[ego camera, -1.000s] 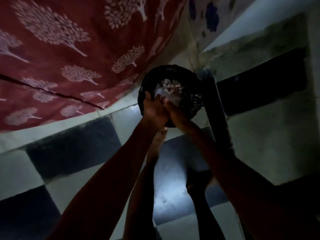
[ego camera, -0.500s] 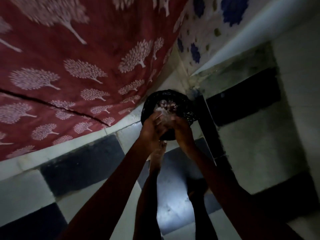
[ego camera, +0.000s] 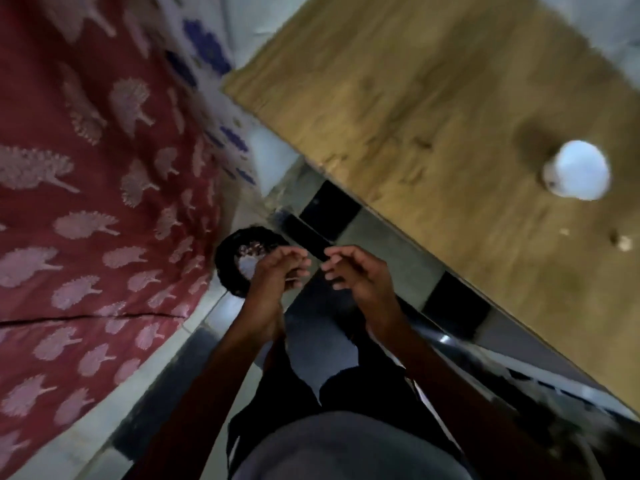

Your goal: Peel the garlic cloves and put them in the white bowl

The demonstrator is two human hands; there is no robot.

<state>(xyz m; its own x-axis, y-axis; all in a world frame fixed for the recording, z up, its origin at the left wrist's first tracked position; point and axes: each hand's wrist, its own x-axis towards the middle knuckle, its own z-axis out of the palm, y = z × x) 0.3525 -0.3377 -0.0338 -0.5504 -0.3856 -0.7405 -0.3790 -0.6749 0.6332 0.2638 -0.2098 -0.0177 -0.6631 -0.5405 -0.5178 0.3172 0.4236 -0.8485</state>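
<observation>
change: we lift both hands off the black basket (ego camera: 228, 271); the tabletop (ego camera: 415, 116) comes into view.
left hand (ego camera: 277, 275): fingers curled; we cannot tell if a clove is inside.
right hand (ego camera: 360, 271): relaxed, empty.
garlic (ego camera: 247, 263): pale pieces in the basket.
white bowl (ego camera: 576, 174): on the tabletop, well apart; we judge a carry is next.

Red cloth (ego camera: 86, 202) with pale tree print; white bowl (ego camera: 576, 174); black basket (ego camera: 228, 268).

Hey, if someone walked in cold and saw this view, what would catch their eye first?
The big red cloth with pale tree prints fills the left side. In the middle, the left hand and right hand hover close together with curled fingers, the left one in front of a round black basket. A white bowl stands out brightly on the wooden table at the upper right.
</observation>
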